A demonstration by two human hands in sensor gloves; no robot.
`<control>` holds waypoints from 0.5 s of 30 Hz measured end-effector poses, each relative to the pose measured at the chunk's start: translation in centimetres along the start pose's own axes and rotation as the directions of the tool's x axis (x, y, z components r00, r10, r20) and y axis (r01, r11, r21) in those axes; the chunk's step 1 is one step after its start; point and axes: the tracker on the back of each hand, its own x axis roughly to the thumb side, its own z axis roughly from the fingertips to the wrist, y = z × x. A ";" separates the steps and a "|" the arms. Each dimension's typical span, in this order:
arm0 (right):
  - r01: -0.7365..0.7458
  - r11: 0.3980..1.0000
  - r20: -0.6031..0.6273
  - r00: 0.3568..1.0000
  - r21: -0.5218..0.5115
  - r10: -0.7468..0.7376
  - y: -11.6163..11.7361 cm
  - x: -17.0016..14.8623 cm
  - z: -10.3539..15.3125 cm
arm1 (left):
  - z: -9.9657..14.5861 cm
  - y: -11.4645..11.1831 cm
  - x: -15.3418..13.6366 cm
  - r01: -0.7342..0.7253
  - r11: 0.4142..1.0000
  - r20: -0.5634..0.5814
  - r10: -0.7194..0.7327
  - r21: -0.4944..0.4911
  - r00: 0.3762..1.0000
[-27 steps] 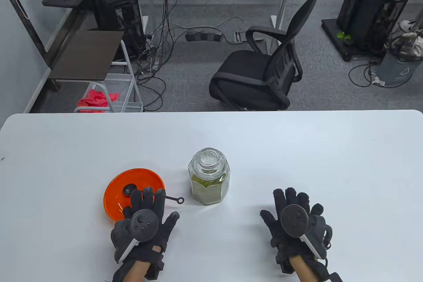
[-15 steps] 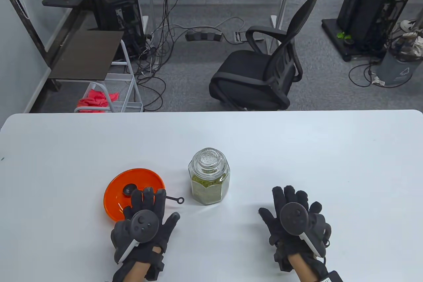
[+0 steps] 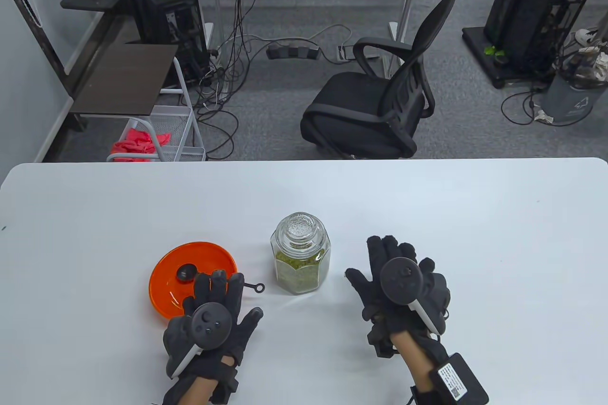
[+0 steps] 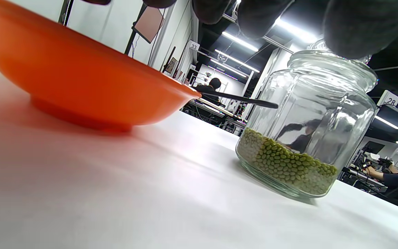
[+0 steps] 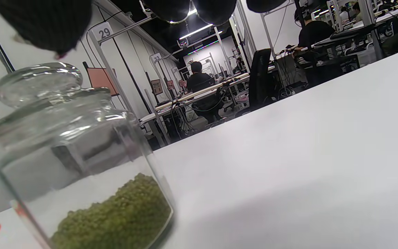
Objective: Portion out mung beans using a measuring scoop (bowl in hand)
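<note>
1. Glass jar: stands on the white table between the two hands, stopper lid seated, mung beans filling the lower part only.
2. Orange bowl: on the table left of the jar, black measuring scoop lying in it, handle projecting over the rim toward the jar.
3. Right hand: fingers spread, holding nothing, just beside the jar.
4. Left hand: fingers spread, gripping nothing, partly over the bowl's near rim.
5. Step in hand, as judged: unstoppering. Lift the lid straight up by its knob and steady the jar body, since smooth glass probably slips against glove fabric.
6. Hidden: the scoop's mid-handle and the bowl's near edge lie under the left fingers; whether those fingers touch the bowl cannot be told.
</note>
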 end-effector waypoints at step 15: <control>0.099 0.993 0.073 0.992 0.057 -0.103 2.1 7.4 -4.5 | 0.1 -0.2 0.1 -0.018 1.000 0.009 0.018 -0.009 1.000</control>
